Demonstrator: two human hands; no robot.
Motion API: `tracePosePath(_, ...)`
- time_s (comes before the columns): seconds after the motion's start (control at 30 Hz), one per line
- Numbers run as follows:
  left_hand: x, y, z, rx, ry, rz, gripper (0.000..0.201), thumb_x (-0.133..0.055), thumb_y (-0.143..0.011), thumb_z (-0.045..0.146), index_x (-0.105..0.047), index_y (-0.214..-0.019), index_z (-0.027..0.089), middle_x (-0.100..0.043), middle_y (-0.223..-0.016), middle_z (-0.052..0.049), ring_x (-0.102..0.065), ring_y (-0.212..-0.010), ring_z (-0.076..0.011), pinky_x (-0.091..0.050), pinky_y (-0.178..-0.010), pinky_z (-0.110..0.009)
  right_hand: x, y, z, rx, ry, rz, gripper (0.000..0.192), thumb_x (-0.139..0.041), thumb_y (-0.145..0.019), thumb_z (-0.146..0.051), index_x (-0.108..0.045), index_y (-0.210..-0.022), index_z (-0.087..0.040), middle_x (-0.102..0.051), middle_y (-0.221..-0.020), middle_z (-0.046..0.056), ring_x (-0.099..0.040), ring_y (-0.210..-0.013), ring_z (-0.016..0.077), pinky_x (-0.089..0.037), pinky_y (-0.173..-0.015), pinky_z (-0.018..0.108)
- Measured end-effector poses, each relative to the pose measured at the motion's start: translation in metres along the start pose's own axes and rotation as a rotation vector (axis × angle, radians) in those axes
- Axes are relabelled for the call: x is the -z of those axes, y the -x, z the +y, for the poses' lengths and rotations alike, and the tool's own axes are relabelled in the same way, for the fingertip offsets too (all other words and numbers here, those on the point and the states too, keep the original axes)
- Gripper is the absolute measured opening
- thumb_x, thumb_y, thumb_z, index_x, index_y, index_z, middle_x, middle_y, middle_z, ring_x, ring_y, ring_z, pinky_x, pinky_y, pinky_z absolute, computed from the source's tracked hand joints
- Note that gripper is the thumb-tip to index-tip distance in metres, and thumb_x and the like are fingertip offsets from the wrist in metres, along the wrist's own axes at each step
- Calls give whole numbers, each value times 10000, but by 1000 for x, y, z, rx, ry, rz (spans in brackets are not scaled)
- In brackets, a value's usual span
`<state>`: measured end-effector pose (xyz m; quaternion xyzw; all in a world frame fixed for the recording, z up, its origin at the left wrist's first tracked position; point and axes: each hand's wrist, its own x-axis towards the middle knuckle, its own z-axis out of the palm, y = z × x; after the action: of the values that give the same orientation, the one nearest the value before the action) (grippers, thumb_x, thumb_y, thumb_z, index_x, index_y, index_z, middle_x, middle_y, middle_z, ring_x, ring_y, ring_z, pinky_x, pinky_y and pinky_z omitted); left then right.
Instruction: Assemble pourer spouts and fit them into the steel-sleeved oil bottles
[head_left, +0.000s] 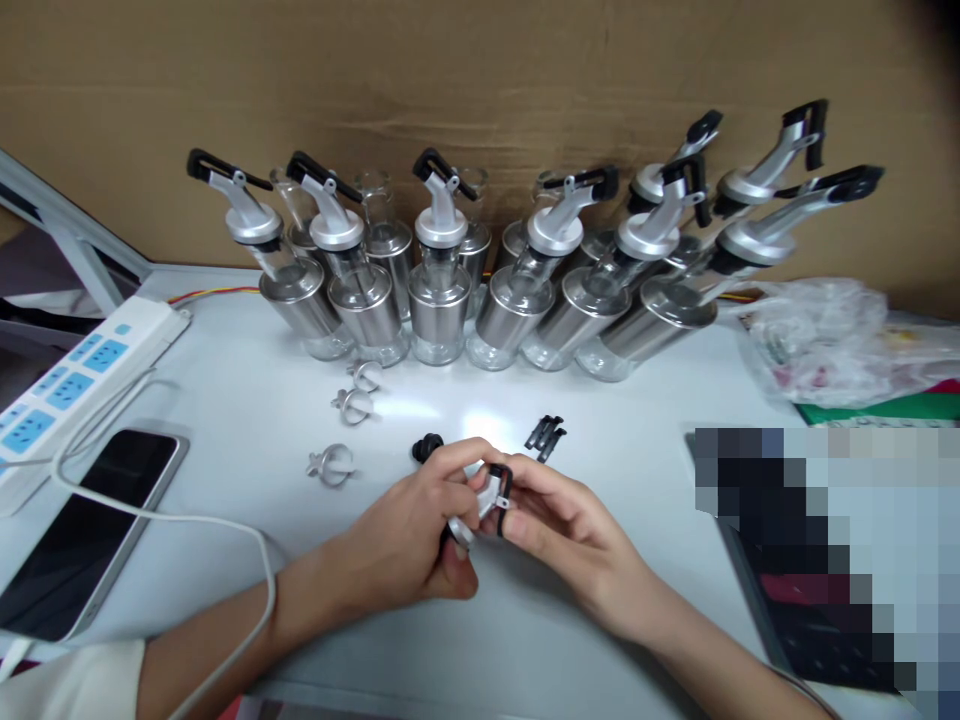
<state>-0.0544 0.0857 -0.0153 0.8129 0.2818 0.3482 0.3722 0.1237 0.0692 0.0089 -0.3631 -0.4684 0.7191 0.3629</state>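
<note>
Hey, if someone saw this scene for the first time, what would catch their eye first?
Probably the row of steel-and-glass dispenser bottles with black-levered spouts, lined up against the cardboard at the back. Next, in front at the centre, the left hand and right hand together pinch a small spout part over the white table.

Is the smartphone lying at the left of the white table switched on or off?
Off, as far as shown: the black-screened smartphone lies flat and face up on the white table, its glass dark, showing only reflections.
</note>
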Motion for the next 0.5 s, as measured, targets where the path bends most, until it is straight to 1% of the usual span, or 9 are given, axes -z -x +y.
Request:
tracePosePath(0.07,-1,0,0,-35,0,16,215,-471,-583,101,-452,-771,203,-545,-1197,-100,-601,-941,-196,-527,-790,-310,1,0,-1,0,21,-17,259,-595,-851,-404,-656,-1021,-219,-657,-905,44,-624,-826,142,-506,-823,285)
tracePosePath(0.1,-1,0,1,-73,2,45,226,-473,-603,93,-452,-798,205,-544,-1199,-103,-602,-967,-199,-526,-796,-305,1,1,-1,1,29,-26,251,-586,-859,-394,-652,-1026,-220,-655,-912,44,-621,-826,139,-503,-824,282)
tracePosePath(0.17,-2,0,1,-151,6,118,280,-473,-654,75,-448,-896,213,-544,-1199,-105,-595,-1027,-200,-523,-815,-298,2,2,-1,1,43,-35,238,-568,-873,-376,-645,-1038,-222,-651,-929,43,-615,-844,138,-497,-827,275)
tracePosePath(0.23,-3,0,0,-198,17,168,345,-471,-703,62,-426,-1005,222,-543,-1200,-107,-581,-1072,-190,-521,-828,-287,2,2,-1,3,58,-36,238,-548,-886,-369,-635,-1054,-225,-644,-947,42,-608,-873,141,-490,-829,269)
tracePosePath(0.33,-6,1,-3,-226,47,184,415,-479,-755,70,-386,-1128,226,-539,-1216,-114,-563,-1121,-184,-524,-842,-287,3,2,0,17,80,-42,238,-523,-902,-360,-623,-1069,-224,-629,-954,42,-590,-897,144,-481,-830,265)
tracePosePath(0.5,-8,1,-6,-253,84,202,485,-475,-816,110,-332,-1263,233,-542,-1237,-127,-537,-1189,-205,-523,-898,-346,3,3,1,23,119,-31,234,-509,-910,-365,-615,-1064,-224,-597,-910,32,-562,-855,142,-473,-797,259)
